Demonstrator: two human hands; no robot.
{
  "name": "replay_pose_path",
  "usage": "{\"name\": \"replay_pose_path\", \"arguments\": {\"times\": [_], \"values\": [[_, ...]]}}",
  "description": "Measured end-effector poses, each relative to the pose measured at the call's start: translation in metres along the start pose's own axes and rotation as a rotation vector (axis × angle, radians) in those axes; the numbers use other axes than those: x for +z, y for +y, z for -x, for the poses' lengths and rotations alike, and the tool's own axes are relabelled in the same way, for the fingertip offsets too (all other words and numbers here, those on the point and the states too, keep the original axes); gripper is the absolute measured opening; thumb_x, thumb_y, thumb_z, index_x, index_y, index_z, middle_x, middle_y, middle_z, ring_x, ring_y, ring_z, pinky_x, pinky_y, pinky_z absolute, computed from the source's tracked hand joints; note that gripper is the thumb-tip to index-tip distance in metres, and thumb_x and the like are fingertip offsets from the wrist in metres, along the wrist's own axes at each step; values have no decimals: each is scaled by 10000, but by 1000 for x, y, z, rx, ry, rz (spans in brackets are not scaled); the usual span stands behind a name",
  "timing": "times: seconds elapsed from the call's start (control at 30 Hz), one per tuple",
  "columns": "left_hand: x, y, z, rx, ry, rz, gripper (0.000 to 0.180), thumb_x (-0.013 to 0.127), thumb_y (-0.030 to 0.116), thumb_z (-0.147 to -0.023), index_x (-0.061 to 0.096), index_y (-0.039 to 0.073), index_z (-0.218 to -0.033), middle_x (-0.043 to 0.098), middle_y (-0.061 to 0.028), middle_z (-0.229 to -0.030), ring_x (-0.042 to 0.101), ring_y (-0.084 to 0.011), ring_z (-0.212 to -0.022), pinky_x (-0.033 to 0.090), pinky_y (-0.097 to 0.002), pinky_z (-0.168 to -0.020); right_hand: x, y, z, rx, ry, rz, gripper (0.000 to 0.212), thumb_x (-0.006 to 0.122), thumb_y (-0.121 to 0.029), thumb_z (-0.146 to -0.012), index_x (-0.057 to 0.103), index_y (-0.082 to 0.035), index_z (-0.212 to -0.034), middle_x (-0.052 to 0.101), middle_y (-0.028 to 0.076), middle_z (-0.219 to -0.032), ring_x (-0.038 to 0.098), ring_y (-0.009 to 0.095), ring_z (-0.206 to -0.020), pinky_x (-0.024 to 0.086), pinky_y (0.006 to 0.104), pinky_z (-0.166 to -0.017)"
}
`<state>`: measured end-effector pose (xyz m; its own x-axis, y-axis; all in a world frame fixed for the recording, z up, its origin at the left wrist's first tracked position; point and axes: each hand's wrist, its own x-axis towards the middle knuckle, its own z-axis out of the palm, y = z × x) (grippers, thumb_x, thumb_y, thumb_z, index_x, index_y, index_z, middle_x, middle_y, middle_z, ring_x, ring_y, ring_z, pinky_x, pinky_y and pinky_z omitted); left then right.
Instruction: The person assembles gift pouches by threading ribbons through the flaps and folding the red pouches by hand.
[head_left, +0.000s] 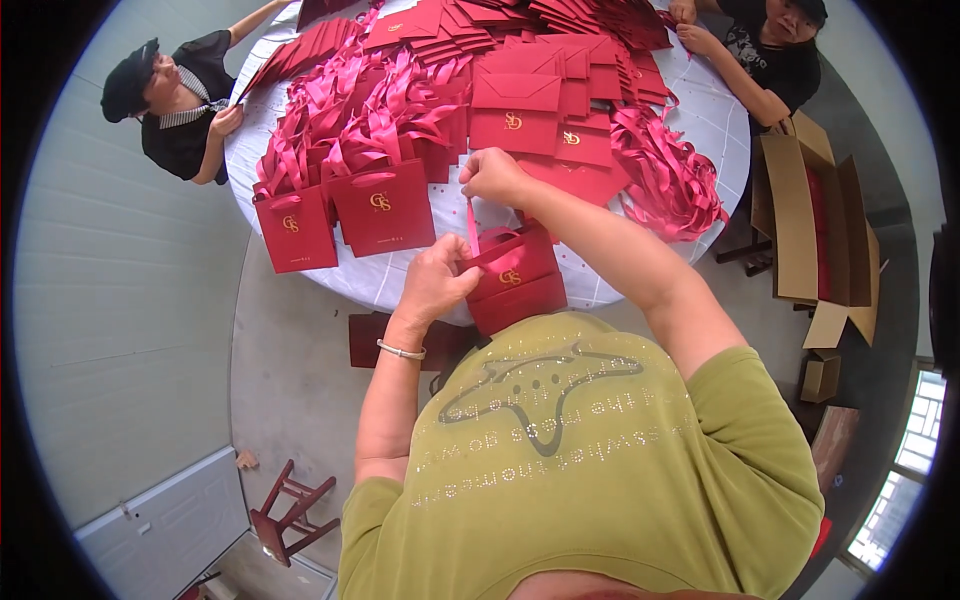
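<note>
A small red paper gift bag (pixel 522 284) with a gold emblem lies at the near edge of the table, close to my body. My left hand (pixel 437 280) pinches its upper left edge. Raised above the bag, my right hand (pixel 492 178) is closed on the upper end of a pink ribbon (pixel 472 226). This ribbon runs taut down to the bag's top beside my left fingers. Whether it passes through a hole there is hidden. Left of my hands stand red bags with pink ribbon handles (pixel 380 206), grouped upright.
Flat red bags (pixel 515 92) are stacked beyond my hands, and loose pink ribbons (pixel 672 178) lie heaped at right. A white cloth covers the round table (pixel 590 280). Two people work across it. An open cardboard box (pixel 792 220) stands right; a wooden stool (pixel 290 512) is lower left.
</note>
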<state>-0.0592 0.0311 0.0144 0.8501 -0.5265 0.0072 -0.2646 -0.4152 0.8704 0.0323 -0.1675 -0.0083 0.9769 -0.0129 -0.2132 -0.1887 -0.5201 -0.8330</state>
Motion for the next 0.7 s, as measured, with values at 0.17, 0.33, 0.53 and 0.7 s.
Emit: {"name": "replay_pose_path", "arguments": {"times": [0.17,0.33,0.53,0.7], "values": [[-5,-8,-4,-39,-10,-35,213,720,75,-740,559,30,-872,565,32,-679,465,-24,-559,410,-212,-524,-5,-6,9,-140,-6,256,236,762,-208,-734,697,1,-821,694,186,-790,690,270,-773,534,393,-715],[-6,-18,-5,-22,-9,-43,235,734,88,-749,599,28,-932,577,29,-690,497,-34,-569,443,-232,-542,-24,-12,25,55,-368,483,407,730,-394,-810,691,11,-829,671,139,-718,650,231,-669,498,377,-603],[-10,-5,-7,-52,-60,8,237,739,94,-752,611,29,-941,565,26,-669,507,-55,-575,447,-249,-545,-17,4,23,282,-572,-50,336,845,-220,-702,676,-29,-921,615,13,-686,479,104,-535,355,272,-465],[-14,5,-7,-140,-107,-93,241,719,174,-749,638,66,-948,692,-75,-800,668,-201,-700,524,-329,-664,-17,14,16,368,-305,-479,315,853,-117,-669,687,-33,-923,618,26,-677,446,80,-491,295,248,-414]]}}
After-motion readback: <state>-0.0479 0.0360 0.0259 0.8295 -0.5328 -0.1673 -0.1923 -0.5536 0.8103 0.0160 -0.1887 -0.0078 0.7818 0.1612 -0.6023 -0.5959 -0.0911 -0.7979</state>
